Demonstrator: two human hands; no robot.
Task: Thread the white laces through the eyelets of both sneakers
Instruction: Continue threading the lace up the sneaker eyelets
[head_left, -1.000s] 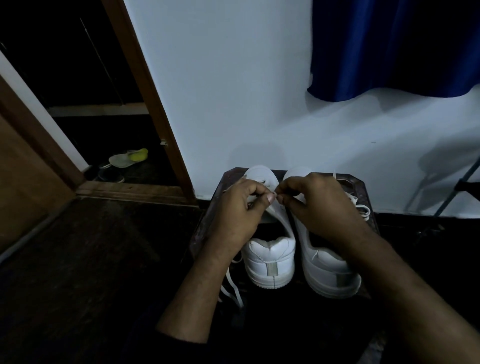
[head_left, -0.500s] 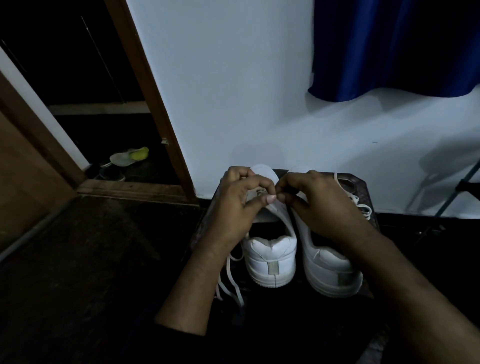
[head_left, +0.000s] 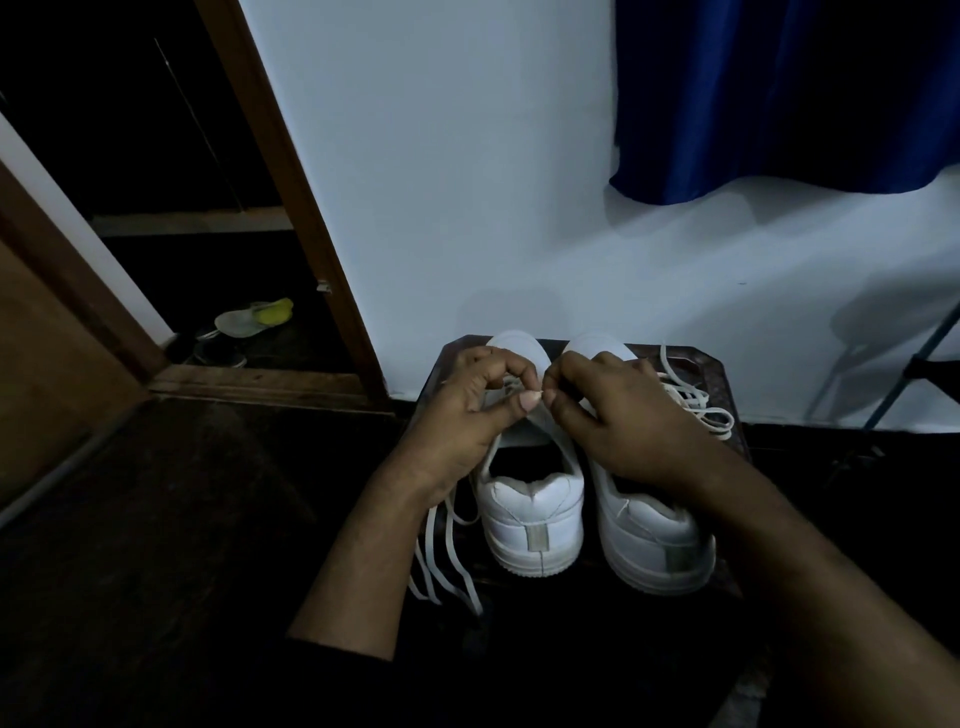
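Note:
Two white sneakers stand side by side on a small dark table (head_left: 722, 374), heels toward me: the left sneaker (head_left: 530, 514) and the right sneaker (head_left: 654, 540). My left hand (head_left: 467, 415) and my right hand (head_left: 623, 415) meet above the left sneaker's tongue, each pinching the white lace between thumb and fingertip. The eyelets under my fingers are hidden. Loose lace ends (head_left: 441, 561) hang off the left side of that shoe. A second white lace (head_left: 701, 405) lies in loops beside the right sneaker's toe.
A white wall stands right behind the table, with a blue curtain (head_left: 779, 93) hanging above on the right. A wooden door frame (head_left: 291, 197) and a dark doorway lie to the left, with footwear (head_left: 249, 319) on the floor there. A metal stand leg (head_left: 893, 374) is at far right.
My left hand's fingers have spread slightly and lifted, while both hands stay pinched together over the left sneaker. The hanging lace ends have shifted a little.

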